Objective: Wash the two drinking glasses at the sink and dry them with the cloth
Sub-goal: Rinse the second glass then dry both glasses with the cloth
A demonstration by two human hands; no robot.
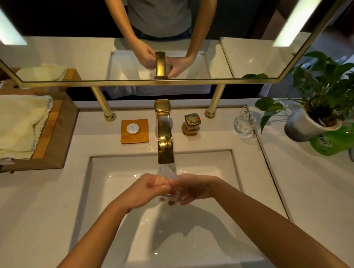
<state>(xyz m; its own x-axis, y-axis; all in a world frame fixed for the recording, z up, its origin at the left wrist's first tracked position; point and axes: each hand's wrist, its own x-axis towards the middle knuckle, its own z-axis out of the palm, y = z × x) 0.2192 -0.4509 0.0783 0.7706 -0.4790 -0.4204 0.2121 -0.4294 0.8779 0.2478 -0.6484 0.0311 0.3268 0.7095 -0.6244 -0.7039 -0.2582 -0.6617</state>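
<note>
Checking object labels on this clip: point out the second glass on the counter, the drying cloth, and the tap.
glass on the counter (246, 124), head view, on its clear side wall.
cloth (12, 124), head view, middle of the folded fabric.
tap (165, 141), head view, upper face of the gold spout.

An orange soap dish holds a round soap; a potted plant stands far right.

- Left hand and right hand: bare, the forearms uncovered as far as the frame edge;
- Reflection in the mirror: plain grey top over the torso;
- Below its hem: dark blue waistband, the fabric too dim to identify.
</note>
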